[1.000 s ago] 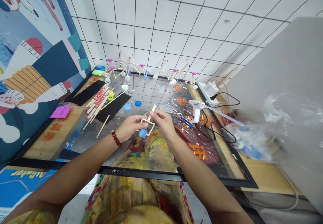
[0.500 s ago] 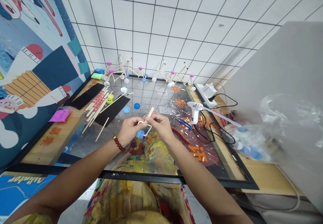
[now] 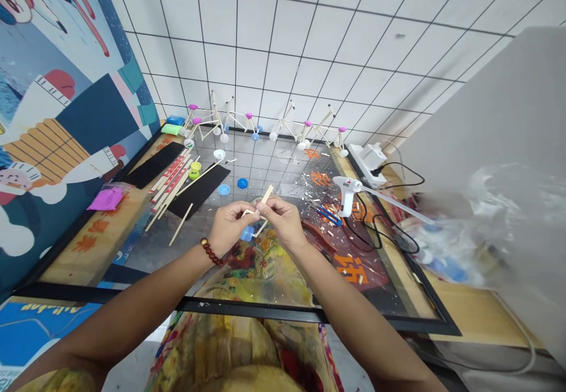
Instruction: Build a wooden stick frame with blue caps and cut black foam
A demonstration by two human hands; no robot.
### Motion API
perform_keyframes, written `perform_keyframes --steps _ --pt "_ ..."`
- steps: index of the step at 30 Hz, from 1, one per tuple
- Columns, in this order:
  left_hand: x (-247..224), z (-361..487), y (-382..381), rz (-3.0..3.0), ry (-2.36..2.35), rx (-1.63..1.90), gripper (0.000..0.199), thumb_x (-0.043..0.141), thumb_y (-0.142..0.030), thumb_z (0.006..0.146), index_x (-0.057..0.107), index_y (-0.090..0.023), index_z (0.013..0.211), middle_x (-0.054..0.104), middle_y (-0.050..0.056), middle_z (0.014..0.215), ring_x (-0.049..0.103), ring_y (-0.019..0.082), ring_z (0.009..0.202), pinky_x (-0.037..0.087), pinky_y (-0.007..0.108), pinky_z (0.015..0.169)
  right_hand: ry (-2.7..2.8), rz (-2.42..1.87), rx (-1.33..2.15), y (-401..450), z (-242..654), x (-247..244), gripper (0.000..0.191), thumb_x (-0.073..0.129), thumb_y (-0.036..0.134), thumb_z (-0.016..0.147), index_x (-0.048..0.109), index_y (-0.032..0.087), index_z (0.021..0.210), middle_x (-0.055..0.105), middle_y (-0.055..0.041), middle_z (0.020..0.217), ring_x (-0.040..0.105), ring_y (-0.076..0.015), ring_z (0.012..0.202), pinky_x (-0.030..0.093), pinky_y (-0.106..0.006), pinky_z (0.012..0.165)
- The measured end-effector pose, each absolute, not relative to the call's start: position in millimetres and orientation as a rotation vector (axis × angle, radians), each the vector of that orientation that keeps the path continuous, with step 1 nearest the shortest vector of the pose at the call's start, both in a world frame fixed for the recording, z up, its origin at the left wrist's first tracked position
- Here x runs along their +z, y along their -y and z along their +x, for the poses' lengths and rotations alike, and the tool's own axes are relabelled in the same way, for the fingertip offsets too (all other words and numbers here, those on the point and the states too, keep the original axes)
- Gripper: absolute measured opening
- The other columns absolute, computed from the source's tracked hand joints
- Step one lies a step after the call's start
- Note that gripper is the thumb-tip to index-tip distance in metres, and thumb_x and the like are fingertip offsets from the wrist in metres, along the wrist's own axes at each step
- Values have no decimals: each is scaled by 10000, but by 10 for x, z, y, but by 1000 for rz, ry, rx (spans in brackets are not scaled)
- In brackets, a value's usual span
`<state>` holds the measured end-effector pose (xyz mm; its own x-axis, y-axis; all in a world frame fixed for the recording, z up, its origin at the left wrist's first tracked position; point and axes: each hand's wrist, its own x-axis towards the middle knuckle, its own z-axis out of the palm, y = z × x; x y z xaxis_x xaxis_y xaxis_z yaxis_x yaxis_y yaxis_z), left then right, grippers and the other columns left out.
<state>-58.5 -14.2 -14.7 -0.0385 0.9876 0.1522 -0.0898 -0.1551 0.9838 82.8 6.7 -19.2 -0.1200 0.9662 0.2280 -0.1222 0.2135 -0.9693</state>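
Your two bare hands meet over the near middle of the table (image 3: 150, 262), both grasping one small stick frame (image 3: 267, 194). Your left hand (image 3: 230, 224) pinches it between thumb and fingers from the nine o'clock side; your right hand (image 3: 282, 221) grips from three o'clock, with stick ends poking up towards one o'clock. One blue piece (image 3: 247, 234) shows below your fingertips, at about six o'clock; whether it is fixed to the frame is hidden.

The frame should feel very light and stiff, dry rather than slippery, and probably fragile at its joints. Best hold: thumb and finger on the sticks close to a joint, pressing gently without twisting.

Counting around your hands: at eleven o'clock, two blue caps (image 3: 242, 183) and, farther off, one white cap (image 3: 219, 154); at ten, two black sheets (image 3: 198, 191) and a stick bundle (image 3: 170, 183) too overlapped to count; at nine, one loose stick (image 3: 181, 225); near three, one glue gun (image 3: 348, 194) and one blue-handled cutter (image 3: 329, 214); from eleven to one, stick models bearing five pink pads (image 3: 249, 116)
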Motion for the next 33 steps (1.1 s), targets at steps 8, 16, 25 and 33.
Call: perform_keyframes --steps 8,16,25,33 --pt "-114 -620 78 1183 -1093 1401 131 794 -279 646 734 -183 713 696 20 744 598 153 709 479 276 701 1350 -887 1135 -51 853 -149 213 716 433 757 710 226 802 652 -36 883 570 -175 807 476 -306 761" --pt "-24 -711 35 993 -990 1511 223 824 -331 621 716 -171 733 645 -10 662 559 113 638 458 240 649 1464 -906 1192 -43 823 -277 245 708 445 769 694 208 832 657 -31 840 575 -170 790 478 -302 762" --pt "-56 -662 47 891 -900 1471 547 832 -255 628 623 -205 1130 642 75 1144 608 181 1026 479 309 909 1481 -929 995 -14 817 -203 154 696 360 797 702 211 754 636 -19 748 537 -151 673 447 -291 668" --pt "-112 -621 74 910 -835 1311 435 831 -275 642 684 -183 1041 700 75 1089 620 190 1022 463 312 931 1835 -910 578 75 809 -142 79 640 259 834 717 240 837 691 -43 827 603 -185 768 448 -321 731"
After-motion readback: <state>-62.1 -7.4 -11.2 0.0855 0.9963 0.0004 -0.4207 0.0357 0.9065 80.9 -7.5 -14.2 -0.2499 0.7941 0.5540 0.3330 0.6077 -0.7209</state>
